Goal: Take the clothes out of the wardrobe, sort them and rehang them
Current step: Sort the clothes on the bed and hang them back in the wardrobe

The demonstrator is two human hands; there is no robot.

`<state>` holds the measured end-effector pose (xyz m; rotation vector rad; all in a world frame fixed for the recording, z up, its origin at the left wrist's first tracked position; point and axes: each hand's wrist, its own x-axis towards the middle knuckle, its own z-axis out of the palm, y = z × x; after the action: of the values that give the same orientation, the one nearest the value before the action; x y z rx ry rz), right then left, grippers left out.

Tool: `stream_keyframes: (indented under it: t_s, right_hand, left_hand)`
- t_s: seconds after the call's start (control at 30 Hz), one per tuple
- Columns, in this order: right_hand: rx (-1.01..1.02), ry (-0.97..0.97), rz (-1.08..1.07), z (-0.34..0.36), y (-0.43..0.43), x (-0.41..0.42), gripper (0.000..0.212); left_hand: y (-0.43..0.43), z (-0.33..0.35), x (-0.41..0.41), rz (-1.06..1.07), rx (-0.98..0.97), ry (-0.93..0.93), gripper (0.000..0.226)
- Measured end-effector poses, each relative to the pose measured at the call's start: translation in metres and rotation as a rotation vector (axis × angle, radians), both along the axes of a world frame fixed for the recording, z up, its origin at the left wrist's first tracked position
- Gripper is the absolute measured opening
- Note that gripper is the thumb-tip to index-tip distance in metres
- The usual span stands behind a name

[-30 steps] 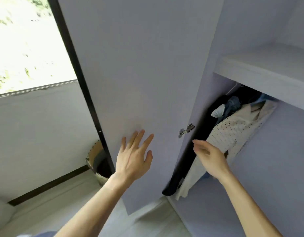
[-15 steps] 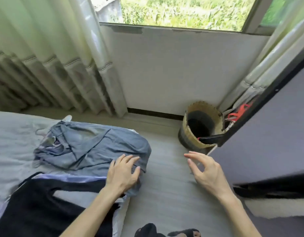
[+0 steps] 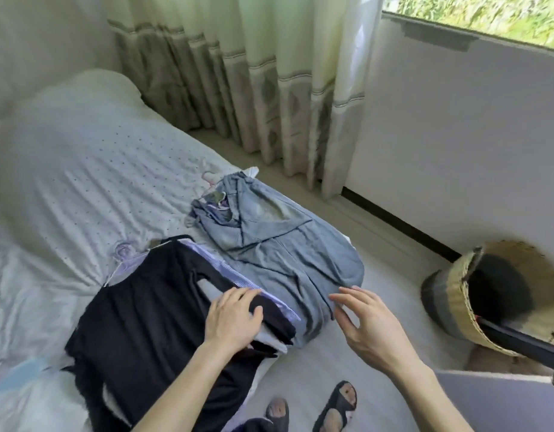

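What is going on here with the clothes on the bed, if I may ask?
A person stands beside the bed, sorting clothes laid out on it. The left hand rests flat on a black garment that lies over a striped one. The right hand is open at the near edge of a blue-grey garment next to it; whether it touches the cloth is unclear. Neither hand grips anything. A woven basket stands on the floor to the right.

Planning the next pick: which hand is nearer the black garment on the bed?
Left. The left hand rests on the black garment; the right hand is off to its right, by the hem of the blue garment.
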<state>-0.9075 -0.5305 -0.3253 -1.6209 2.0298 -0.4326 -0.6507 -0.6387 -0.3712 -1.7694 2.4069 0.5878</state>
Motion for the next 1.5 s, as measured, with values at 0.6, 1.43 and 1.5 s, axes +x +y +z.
stream_keyframes:
  t_s: [0.6,1.43,1.5]
  right_hand:
    - [0.141,0.136,0.391,-0.042,-0.205,0.004,0.039]
    - [0.671,0.384,0.341,-0.291,-0.409,0.093,0.063]
    - [0.649,0.393,0.317,-0.297,-0.401,0.095,0.062]
  left_hand:
    - [-0.116,-0.033,0.032,0.299,0.084,-0.046,0.047]
    - [-0.500,-0.271,0.142,0.519,0.340,0.075,0.063]
    - [-0.506,-0.282,0.138,0.555,0.356,0.173,0.051]
